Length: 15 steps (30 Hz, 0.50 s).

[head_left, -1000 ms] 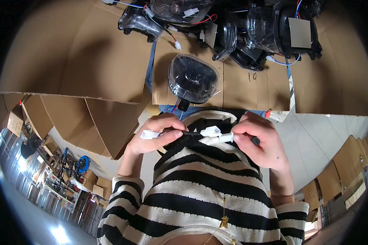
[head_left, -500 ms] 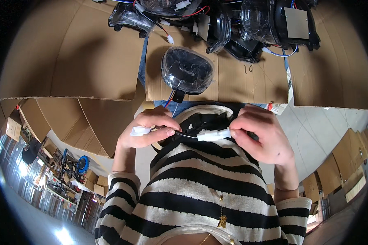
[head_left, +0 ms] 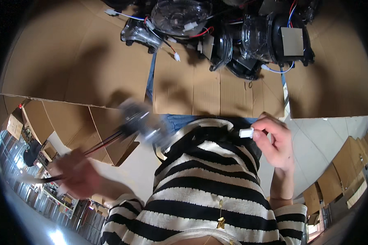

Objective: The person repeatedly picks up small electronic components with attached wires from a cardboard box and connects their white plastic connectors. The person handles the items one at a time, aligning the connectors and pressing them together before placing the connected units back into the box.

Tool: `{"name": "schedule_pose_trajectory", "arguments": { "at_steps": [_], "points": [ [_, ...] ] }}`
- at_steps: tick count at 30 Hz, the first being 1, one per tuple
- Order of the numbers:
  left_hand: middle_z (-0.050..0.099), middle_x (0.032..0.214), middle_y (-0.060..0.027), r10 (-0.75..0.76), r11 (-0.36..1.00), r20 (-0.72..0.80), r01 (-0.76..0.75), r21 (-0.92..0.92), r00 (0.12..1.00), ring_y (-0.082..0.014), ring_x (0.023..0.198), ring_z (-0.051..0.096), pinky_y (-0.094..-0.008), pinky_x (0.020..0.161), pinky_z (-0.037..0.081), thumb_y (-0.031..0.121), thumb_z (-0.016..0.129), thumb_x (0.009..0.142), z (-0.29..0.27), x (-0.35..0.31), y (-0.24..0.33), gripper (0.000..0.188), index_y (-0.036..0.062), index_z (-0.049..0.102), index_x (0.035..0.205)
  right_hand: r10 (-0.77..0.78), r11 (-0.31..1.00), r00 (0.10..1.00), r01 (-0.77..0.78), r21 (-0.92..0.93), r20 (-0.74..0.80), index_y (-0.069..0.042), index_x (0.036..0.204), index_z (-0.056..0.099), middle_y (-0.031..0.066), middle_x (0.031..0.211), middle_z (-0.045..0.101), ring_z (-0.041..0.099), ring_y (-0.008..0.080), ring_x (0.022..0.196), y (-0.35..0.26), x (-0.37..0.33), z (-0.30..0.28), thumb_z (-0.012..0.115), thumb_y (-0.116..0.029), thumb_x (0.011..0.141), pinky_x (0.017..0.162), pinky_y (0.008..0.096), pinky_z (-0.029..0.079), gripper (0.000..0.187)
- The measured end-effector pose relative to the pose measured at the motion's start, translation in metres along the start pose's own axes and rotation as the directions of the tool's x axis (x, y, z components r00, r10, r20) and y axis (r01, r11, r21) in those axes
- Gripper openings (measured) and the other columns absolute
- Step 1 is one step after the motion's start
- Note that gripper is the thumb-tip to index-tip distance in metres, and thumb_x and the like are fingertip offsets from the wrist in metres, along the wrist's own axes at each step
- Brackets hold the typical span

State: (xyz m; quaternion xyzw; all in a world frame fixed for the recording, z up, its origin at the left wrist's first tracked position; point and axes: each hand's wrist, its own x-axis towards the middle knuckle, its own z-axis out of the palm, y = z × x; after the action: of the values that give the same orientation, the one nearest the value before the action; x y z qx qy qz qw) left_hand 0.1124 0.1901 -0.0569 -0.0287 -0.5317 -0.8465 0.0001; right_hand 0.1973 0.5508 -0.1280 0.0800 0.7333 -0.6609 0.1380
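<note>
Out to the left, my left hand [head_left: 75, 173] is smeared by motion but closed round a wire lead [head_left: 104, 143] with dark and reddish strands. From that lead a clear-fronted black lamp unit [head_left: 145, 122] dangles in the air, also blurred, over the gap between cardboard and my lap. Beyond my left hand sticks out the lead's other end, too blurred to make out. My right hand [head_left: 274, 139] pinches a small white plug connector [head_left: 245, 133] between thumb and fingers in front of my waist. Whether a wire runs from it I cannot tell against the dark cloth.
Several similar lamp units [head_left: 255, 38] with wires and white plugs are heaped at the far side of the cardboard-covered surface [head_left: 184, 96]. Large cardboard flaps [head_left: 81, 61] flank it. An open carton [head_left: 77, 126] stands at the left, flat cardboard [head_left: 343, 163] leans at the right.
My hands have parted: the left swung far left and down, pulling the lamp unit off the cardboard by its lead. My right hand keeps a white connector, now apart from that lead.
</note>
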Motion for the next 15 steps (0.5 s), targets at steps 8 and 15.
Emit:
{"name": "schedule_pose_trajectory", "arguments": {
  "at_steps": [8, 15],
  "points": [
    [0.048, 0.064, -0.0021, 0.742, 0.157, -0.111, -0.011, 0.987, 0.661, -0.0121, 0.058, 0.043, -0.0249, 0.056, 0.037, 0.016, 0.048, 0.081, -0.130, 0.077, 0.101, 0.014, 0.0030, 0.054, 0.077, 0.025, 0.997, 0.997, -0.020, -0.075, 0.067, -0.002, 0.076, 0.054, 0.0080, 0.063, 0.050, 0.047, 0.0189, 0.055, -0.005, 0.006, 0.011, 0.055, -0.002, 0.072, 0.050, 0.0275, 0.036, 0.004],
    [0.054, 0.075, -0.0018, -0.164, 0.112, -0.402, 0.422, 0.900, 0.901, -0.0095, 0.071, 0.050, -0.0235, 0.062, 0.041, 0.022, 0.055, 0.081, -0.218, 0.063, -0.060, 0.025, 0.0003, 0.056, 0.093, 0.030, 0.992, 0.997, -0.020, -0.126, 0.072, -0.002, 0.076, 0.054, 0.0093, 0.064, 0.052, 0.049, 0.0222, 0.056, -0.004, 0.005, 0.017, 0.056, -0.004, 0.072, 0.050, 0.0299, 0.038, 0.005]
  ]
}}
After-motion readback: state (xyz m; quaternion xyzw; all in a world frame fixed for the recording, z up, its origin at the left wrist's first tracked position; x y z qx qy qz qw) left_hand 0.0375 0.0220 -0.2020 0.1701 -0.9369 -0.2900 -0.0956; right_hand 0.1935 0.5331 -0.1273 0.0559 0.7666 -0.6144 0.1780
